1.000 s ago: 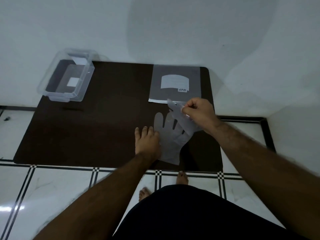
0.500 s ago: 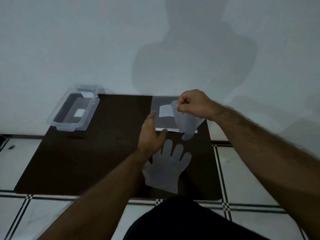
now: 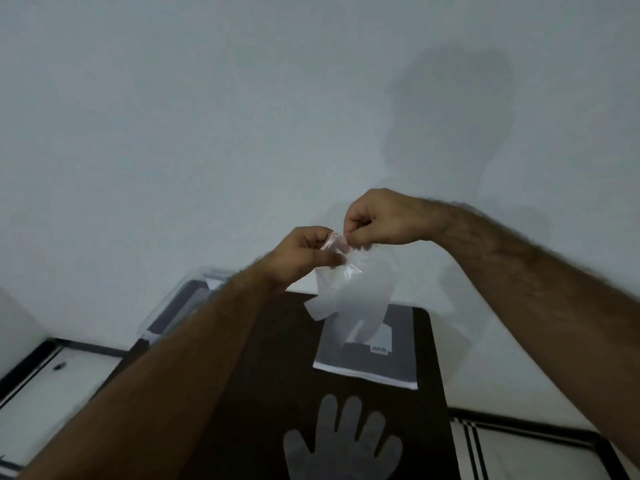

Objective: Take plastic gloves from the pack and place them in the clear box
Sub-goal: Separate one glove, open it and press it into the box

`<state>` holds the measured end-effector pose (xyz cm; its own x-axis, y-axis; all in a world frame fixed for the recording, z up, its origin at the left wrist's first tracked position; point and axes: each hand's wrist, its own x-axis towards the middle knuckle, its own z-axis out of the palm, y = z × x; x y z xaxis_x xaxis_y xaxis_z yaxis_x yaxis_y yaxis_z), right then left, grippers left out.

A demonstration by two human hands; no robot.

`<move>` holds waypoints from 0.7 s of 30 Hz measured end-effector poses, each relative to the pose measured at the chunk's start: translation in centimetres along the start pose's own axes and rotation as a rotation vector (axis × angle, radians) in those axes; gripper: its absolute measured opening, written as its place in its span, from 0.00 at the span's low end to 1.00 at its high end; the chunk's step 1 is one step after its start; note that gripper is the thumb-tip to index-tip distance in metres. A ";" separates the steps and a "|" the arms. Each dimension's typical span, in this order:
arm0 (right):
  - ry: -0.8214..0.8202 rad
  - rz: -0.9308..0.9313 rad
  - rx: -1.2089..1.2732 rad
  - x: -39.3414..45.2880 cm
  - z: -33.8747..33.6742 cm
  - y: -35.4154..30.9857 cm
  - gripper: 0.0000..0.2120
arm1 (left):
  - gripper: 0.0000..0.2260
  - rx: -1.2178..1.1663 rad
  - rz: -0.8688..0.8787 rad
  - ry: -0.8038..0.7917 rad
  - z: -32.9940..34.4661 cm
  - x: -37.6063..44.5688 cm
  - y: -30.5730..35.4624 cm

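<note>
Both my hands are raised in front of the wall, pinching the cuff of one thin plastic glove (image 3: 349,292) that hangs down, fingers lowest. My left hand (image 3: 301,258) grips the cuff's left edge and my right hand (image 3: 377,220) the right edge. A second plastic glove (image 3: 341,445) lies flat on the dark table (image 3: 263,393), fingers pointing away from me. The grey glove pack (image 3: 398,351) lies beyond it, partly hidden by the hanging glove. The clear box (image 3: 173,310) stands at the table's far left, mostly covered by my left forearm.
A plain pale wall (image 3: 242,116) rises right behind the table. White floor tiles with dark borders (image 3: 519,445) show to the right and left of the table.
Both hands rose well above the table with the glove. My left hand left the table and took hold of the cuff. The camera tilted up toward the wall.
</note>
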<state>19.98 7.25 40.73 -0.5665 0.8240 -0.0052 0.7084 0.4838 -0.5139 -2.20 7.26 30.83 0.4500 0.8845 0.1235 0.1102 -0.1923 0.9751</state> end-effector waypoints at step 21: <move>0.051 0.059 0.333 15.9 4.6 -0.6 0.07 | 0.10 0.075 -0.133 0.326 -18.8 -3.0 -2.1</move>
<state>8.60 18.73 37.03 -0.5007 0.8656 -0.0046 0.5580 0.3188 -0.7662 -20.45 13.01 31.85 0.1223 0.9906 0.0610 0.2191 -0.0869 0.9718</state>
